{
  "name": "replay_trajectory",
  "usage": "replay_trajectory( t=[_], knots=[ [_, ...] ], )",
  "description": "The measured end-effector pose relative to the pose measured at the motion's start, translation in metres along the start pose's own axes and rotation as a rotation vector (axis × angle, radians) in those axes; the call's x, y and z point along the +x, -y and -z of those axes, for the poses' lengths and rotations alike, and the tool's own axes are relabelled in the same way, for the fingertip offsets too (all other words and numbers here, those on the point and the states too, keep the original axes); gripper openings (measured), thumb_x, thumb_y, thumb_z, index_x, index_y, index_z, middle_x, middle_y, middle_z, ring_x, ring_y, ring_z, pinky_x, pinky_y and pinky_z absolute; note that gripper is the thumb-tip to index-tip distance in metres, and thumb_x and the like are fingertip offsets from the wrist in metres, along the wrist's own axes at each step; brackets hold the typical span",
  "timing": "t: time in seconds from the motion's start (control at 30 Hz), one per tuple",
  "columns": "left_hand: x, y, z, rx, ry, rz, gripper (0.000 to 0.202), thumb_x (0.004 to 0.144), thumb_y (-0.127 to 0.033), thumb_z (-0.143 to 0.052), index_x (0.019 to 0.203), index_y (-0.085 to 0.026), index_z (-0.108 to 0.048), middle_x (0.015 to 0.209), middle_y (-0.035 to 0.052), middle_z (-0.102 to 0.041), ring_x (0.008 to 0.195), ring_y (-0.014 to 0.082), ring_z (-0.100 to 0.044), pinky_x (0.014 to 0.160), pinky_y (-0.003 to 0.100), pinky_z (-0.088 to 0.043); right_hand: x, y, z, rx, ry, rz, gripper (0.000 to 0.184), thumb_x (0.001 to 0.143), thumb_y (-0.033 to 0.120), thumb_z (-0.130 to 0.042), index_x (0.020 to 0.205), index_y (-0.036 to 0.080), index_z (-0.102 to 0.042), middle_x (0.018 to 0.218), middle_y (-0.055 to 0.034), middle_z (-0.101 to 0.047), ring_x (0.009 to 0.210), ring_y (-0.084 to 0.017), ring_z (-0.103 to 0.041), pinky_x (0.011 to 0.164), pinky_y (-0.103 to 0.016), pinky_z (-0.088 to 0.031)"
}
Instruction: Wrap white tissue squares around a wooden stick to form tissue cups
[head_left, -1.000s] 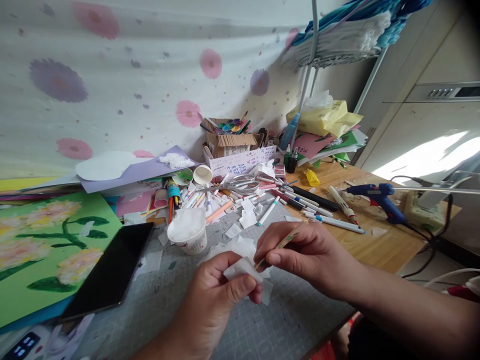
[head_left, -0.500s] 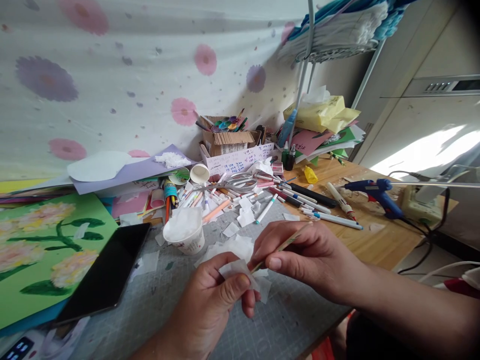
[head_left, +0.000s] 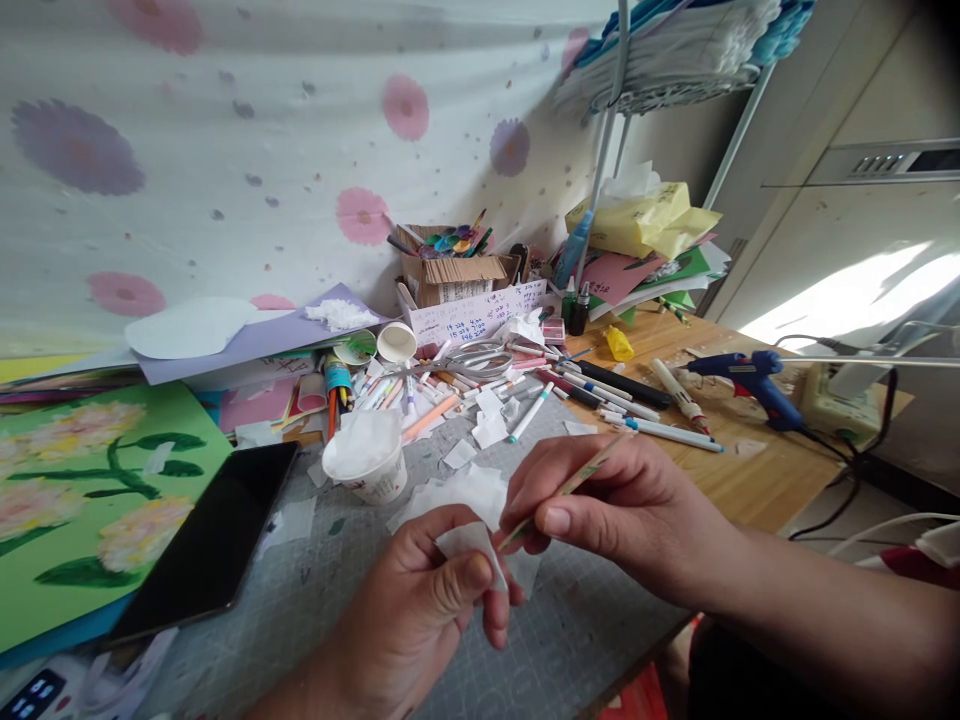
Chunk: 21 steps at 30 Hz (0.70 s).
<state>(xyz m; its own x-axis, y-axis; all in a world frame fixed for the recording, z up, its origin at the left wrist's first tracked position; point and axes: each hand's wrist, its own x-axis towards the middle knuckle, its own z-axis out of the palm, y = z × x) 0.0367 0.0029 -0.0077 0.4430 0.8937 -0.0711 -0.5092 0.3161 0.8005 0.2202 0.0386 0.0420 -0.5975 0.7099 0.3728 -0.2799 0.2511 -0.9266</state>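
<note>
Between the thumb and fingers of my left hand (head_left: 427, 600) is a small square of thin white paper (head_left: 471, 548). My right hand (head_left: 622, 515) pinches a thin wooden stick (head_left: 589, 468), slanted with its lower tip at the paper's right edge. Whether the tip touches the paper, I cannot tell. Just beyond my hands, a pile of white paper squares (head_left: 457, 492) lies on the grey cutting mat (head_left: 300, 630). A paper cup (head_left: 375, 475) with white paper in it stands behind the left hand.
At left are a black phone (head_left: 210, 540) and a green flower picture (head_left: 75, 480). Markers (head_left: 532, 412), scissors (head_left: 480, 360) and paper scraps crowd the back. A blue glue gun (head_left: 750, 380) lies at right, its cord running to a power strip (head_left: 840, 400).
The stick's tip has drawn slightly left and down along the paper's edge, and the paper square has tilted a little. The view has shifted slightly. Both hands keep their hold.
</note>
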Motion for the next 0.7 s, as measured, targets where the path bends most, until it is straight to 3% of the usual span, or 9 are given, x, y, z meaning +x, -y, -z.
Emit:
replay_trajectory(
  t=[0.2,0.7],
  knots=[
    [0.0008,-0.0006,-0.0008,0.006,-0.002,0.001,0.014,0.076,-0.030,-0.074,0.073,-0.016,-0.072,0.054,-0.0012,-0.064,0.052,0.0096,-0.054,0.066,0.026,-0.045,-0.0019,0.0025,-0.0010,-0.095,-0.017,0.039,0.006,0.086,0.016,-0.062,0.086,0.014,-0.068,0.083,-0.0056,-0.068,0.077,-0.012,-0.066,0.067,-0.023,-0.056],
    [-0.0003,-0.0027,-0.0012,0.056,-0.042,0.024,0.019,0.071,-0.035,-0.077,0.070,-0.016,-0.071,0.050,0.0000,-0.061,0.055,0.0131,-0.053,0.053,0.023,-0.041,-0.0017,0.0032,-0.0012,-0.218,-0.020,0.094,0.005,0.084,0.013,-0.063,0.084,0.012,-0.069,0.081,-0.0079,-0.069,0.080,-0.016,-0.066,0.070,-0.028,-0.055]
  ],
)
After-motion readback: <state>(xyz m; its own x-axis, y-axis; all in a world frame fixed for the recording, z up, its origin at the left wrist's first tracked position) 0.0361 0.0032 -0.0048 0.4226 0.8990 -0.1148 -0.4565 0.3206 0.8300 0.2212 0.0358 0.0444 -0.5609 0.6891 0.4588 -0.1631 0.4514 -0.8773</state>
